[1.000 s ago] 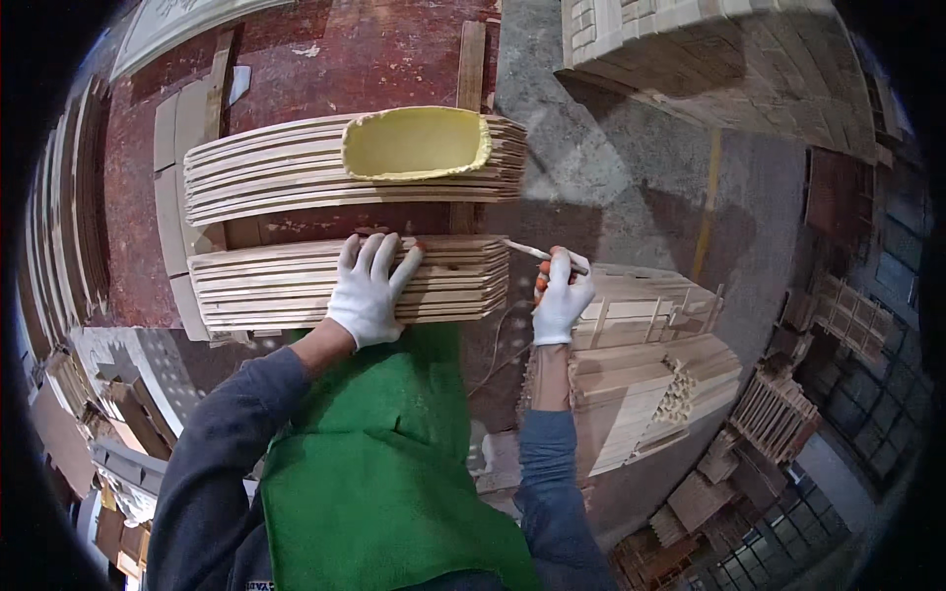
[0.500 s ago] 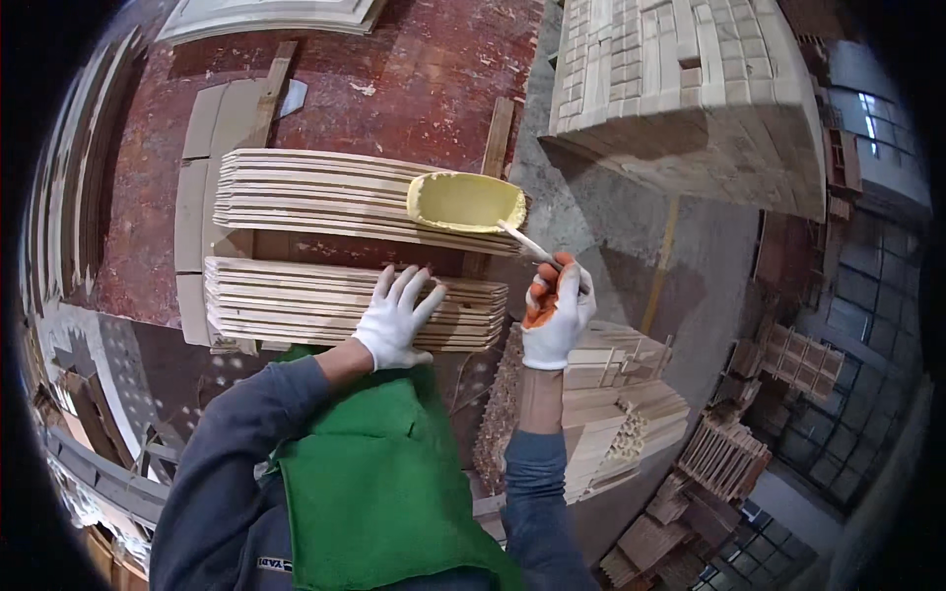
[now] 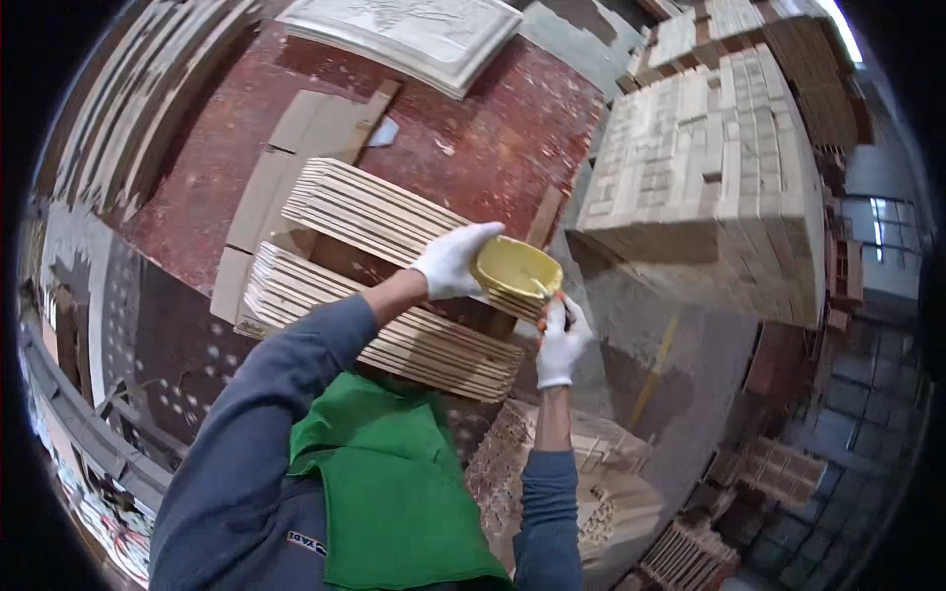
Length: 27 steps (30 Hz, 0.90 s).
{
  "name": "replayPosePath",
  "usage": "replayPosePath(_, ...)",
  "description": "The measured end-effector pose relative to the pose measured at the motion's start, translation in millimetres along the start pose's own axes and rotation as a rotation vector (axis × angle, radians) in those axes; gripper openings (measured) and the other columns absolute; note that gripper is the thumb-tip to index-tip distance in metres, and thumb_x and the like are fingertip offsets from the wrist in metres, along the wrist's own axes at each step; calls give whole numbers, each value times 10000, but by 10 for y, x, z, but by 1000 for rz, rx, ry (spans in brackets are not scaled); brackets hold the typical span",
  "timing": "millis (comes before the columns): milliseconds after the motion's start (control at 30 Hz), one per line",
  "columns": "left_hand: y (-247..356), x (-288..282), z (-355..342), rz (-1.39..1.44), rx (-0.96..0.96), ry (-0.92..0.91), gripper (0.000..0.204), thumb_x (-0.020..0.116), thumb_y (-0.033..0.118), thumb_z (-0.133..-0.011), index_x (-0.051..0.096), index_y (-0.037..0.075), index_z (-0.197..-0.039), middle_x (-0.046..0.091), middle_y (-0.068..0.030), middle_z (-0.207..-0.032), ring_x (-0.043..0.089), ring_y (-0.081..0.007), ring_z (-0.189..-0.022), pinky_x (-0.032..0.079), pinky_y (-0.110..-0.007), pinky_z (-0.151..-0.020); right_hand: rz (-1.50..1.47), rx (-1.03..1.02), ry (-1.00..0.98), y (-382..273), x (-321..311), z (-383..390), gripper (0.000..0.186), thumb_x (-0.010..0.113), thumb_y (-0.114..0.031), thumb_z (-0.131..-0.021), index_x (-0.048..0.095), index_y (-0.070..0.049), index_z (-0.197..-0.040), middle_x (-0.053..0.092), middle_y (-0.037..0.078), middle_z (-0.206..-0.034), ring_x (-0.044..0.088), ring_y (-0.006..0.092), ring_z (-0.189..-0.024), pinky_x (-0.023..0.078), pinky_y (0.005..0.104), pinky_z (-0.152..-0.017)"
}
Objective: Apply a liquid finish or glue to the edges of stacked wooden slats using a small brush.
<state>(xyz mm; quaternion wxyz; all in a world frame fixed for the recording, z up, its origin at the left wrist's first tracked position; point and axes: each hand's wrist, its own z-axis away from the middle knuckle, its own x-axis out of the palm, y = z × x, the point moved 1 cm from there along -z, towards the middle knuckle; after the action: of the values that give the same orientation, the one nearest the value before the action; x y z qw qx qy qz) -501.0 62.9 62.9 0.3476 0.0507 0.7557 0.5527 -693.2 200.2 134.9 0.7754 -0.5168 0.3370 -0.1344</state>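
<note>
A yellow oblong tub (image 3: 514, 258) with a pale yellow coating inside sits at the right end of the far stack of wooden strips (image 3: 379, 212). My left hand (image 3: 453, 262), in a white glove, is closed against the tub's left side, its fingers along the far rim. By the tub's near right corner is my right hand (image 3: 564, 343), in a white glove with orange on the fingers. It pinches a thin pale stick (image 3: 540, 287), whose tip is inside the tub. A nearer stack of wooden strips (image 3: 394, 335) lies below my left forearm.
Both stacks lie across a worn red tabletop (image 3: 473, 148), with cardboard (image 3: 281, 177) under their left ends. A white panel (image 3: 404, 30) lies at the far edge. A large block of stacked wood (image 3: 705, 167) stands to the right, more wood pieces (image 3: 581, 473) near my right forearm.
My left hand has left the near stack and moved up and right to the tub. My right hand has moved slightly down. The whole view has turned, tilting the stacks.
</note>
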Motion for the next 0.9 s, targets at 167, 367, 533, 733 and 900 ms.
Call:
replayPosePath(167,29,27,-109,40,-78,-29,668,817,122,-617,611,114,-1253,695,-105,-1142,680,-331,-997,559,-408,-876,154,-123,22,-92,-118,271,601,610,-78,-983,404,-57,-1548,652,75,-974,536,76,-630,386,201,-465)
replayPosePath(367,-83,-470,19,91,-128,120,589,806,119,-629,631,113,-1191,693,-88,-1098,685,-313,-950,576,-393,-861,-66,1,149,37,-369,808,567,601,-131,-997,398,-31,-1517,633,54,-942,514,85,-615,373,215,-452)
replayPosePath(533,-831,-1859,551,-4,-268,633,735,954,156,-599,600,93,-1240,670,-123,-1115,680,-269,-1010,629,-405,-872,-13,160,177,314,-340,1039,459,574,-179,-1039,470,-62,-1470,646,46,-982,532,64,-639,383,209,-453)
replayPosePath(733,-1936,-3438,1417,-216,-586,923,780,949,173,-596,576,55,-1271,686,-128,-1160,677,-264,-1053,557,-345,-951,176,171,22,599,-118,1176,381,651,-144,-980,595,-13,-1334,692,94,-1000,596,119,-667,456,255,-508)
replayPosePath(900,-2622,-3867,1878,-170,-641,918,787,929,164,-637,553,35,-1315,680,-136,-1190,663,-264,-1093,534,-320,-982,593,-271,-212,430,321,1260,373,716,-113,-916,646,6,-1262,717,127,-1066,660,212,-752,532,321,-656)
